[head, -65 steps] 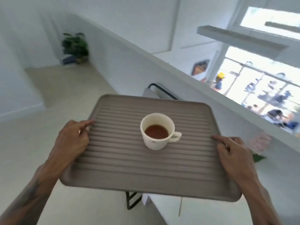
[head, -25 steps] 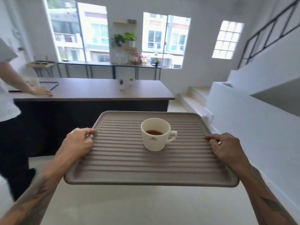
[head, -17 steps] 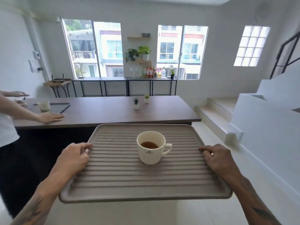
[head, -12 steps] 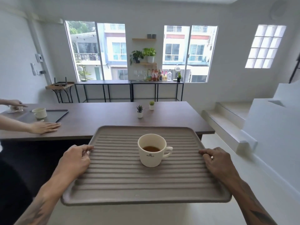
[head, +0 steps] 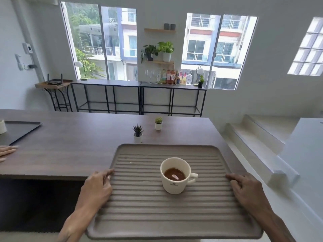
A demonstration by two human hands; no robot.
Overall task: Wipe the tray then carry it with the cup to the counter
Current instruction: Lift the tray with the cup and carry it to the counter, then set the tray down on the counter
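both hands are gripping the grey ridged rectangular tray (head: pixel 157 215) by its side edges: left hand (head: pixel 97 188) and right hand (head: pixel 245 188), fingers curled closed over the rims. the white ceramic cup of brown liquid (head: pixel 175 175) is sitting upright right of the tray's centre. the tray's far edge is overlapping the dark wooden counter (head: pixel 78 145), near two small potted succulents (head: pixel 138 133).

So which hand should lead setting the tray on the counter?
Probably the left hand: the bare counter stretches that way. Both hands grip the tray; the cup sits nearer the right hand.
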